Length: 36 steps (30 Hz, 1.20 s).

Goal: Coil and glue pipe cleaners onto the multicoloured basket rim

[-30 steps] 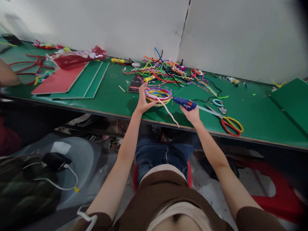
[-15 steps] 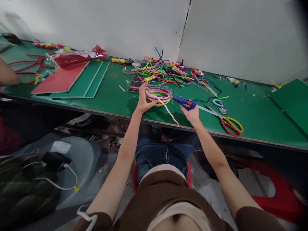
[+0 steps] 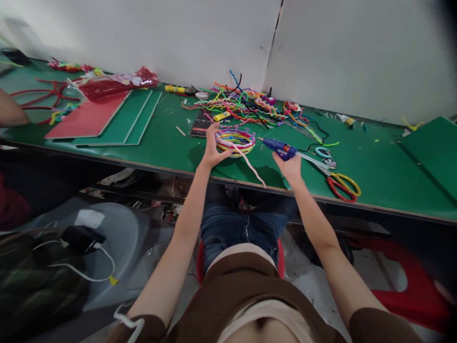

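The basket (image 3: 250, 146) was between the hands, its left side gripped by the left hand (image 3: 213, 153), while to its right the right hand (image 3: 291, 166), fingers wrapped around the glue gun (image 3: 280, 148), held the gun's length pointing basketward, nozzle (image 3: 261, 139) just apart.

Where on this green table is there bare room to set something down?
Mostly bare tabletop shows at right, between the scissors and the green board, and a smaller patch at left, between the stacked boards and the left hand, holding a small stick. It's crowded behind the coil, where fuzzy stems lie heaped, and around the glue gun, near the scissors.
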### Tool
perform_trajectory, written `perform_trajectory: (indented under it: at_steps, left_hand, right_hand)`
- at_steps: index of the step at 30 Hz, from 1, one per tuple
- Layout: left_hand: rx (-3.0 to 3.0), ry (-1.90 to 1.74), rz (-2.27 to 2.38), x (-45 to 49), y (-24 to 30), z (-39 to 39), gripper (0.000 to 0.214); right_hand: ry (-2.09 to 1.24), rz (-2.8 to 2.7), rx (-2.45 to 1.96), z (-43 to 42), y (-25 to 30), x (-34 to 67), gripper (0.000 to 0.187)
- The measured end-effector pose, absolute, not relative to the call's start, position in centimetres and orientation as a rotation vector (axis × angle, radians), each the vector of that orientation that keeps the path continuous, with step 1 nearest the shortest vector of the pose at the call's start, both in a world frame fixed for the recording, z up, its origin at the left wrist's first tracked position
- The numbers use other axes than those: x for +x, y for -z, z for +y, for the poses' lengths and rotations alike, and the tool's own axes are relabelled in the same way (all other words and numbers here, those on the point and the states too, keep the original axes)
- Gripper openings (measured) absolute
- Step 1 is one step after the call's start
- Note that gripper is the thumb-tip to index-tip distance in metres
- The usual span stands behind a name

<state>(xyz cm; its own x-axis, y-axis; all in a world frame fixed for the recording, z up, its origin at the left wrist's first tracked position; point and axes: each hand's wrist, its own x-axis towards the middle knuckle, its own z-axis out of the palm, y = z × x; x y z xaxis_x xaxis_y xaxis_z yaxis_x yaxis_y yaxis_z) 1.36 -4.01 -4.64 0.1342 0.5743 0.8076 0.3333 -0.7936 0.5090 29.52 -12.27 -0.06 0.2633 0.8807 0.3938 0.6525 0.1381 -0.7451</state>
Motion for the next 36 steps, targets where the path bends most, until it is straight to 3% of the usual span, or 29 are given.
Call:
perform_trajectory:
  at_steps: [12,16,19,25,29,36]
  left_hand:
    - [2.18,-1.736,0.89,1.4,5.0,-3.8,0.078]
    - [2.169,-1.742,0.891,1.4,5.0,-3.8,0.077]
    - [2.165,-1.72,0.908,1.5,5.0,-3.9,0.081]
    - [2.159,-1.721,0.879,1.4,4.8,-4.0,0.076]
    - [2.15,-1.738,0.848,1.3,5.1,-3.6,0.072]
    - [2.141,-1.719,0.838,1.4,5.3,-3.5,0.071]
  right_hand:
    - [-0.396,-1.63,-2.083,-9.2,-0.2,33.6,0.055]
    - [-0.194,-1.692,-2.086,-13.3,-1.8,34.0,0.061]
    - [0.005,-1.411,-2.06,-17.4,-2.8,32.1,0.05]
    - [-0.562,-1.882,-1.453,-18.5,-2.7,24.3,0.047]
    - [-0.759,-1.871,-1.28,-16.6,-1.7,22.6,0.022]
    - [-0.631,-1.763,-1.264,-15.1,-3.3,24.5,0.027]
